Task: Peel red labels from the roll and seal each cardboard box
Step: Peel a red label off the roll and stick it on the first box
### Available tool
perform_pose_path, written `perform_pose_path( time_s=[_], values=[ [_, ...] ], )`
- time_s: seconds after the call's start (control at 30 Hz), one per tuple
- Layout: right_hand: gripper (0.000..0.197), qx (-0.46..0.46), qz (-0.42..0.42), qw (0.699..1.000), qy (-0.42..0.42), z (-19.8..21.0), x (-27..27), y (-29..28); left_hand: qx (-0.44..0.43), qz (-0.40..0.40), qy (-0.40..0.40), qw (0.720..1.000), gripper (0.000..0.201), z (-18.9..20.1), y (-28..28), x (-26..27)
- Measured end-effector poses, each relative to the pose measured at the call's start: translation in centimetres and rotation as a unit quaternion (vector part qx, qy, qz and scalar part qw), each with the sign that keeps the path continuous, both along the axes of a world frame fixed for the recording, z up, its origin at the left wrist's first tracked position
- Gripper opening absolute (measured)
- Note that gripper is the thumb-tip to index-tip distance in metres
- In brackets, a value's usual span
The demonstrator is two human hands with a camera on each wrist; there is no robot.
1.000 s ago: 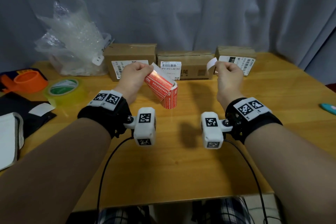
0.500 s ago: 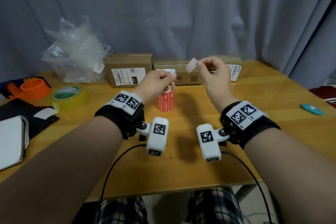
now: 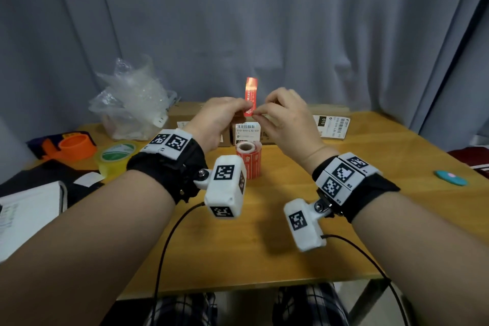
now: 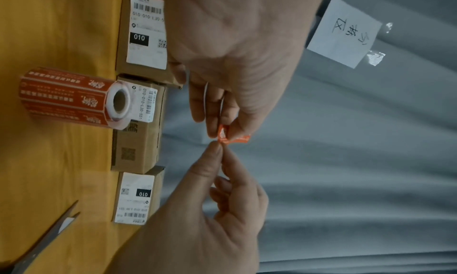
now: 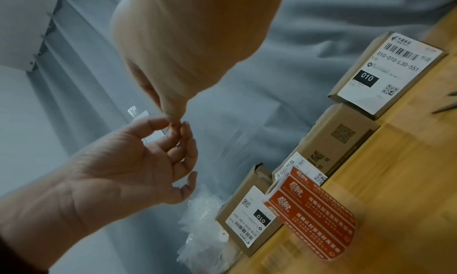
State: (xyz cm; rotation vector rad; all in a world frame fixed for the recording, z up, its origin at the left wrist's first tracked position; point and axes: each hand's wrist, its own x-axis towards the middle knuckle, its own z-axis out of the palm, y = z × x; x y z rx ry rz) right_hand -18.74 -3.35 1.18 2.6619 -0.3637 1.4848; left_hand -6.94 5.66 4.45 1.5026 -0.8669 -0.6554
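A red label stands upright in the air above the boxes, and both hands pinch its lower end. My left hand pinches it from the left, my right hand from the right. In the left wrist view the label shows crumpled between the left hand and right hand. The red label roll stands on end on the table, untouched. Behind it, three cardboard boxes line up: left box, middle box, right box.
A bubble-wrap bag sits at the back left. An orange tape dispenser, a green tape roll and a white notebook lie on the left. A teal object lies at the right. Grey curtain behind.
The left hand set the roll down on the table. The right hand earlier pinched a white piece; both hands have risen and now pinch one red label together.
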Motion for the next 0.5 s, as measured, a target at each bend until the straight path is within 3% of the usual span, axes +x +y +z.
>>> perform_pose_path(
  time_s=[0.13,0.23,0.5],
  values=[
    [0.016,0.051,-0.001,0.998,0.025,0.3,0.4,-0.2,-0.031,0.017,-0.070,0.997,0.013,-0.6,0.0,1.2],
    [0.022,0.156,0.013,0.987,0.024,1.0,1.0,-0.4,-0.032,0.017,-0.111,0.993,0.012,-0.9,0.0,2.5],
    [0.042,0.397,0.026,0.917,0.042,2.6,6.5,-3.1,-0.033,0.003,-0.198,0.980,0.008,-1.3,-1.6,7.0]
  ],
)
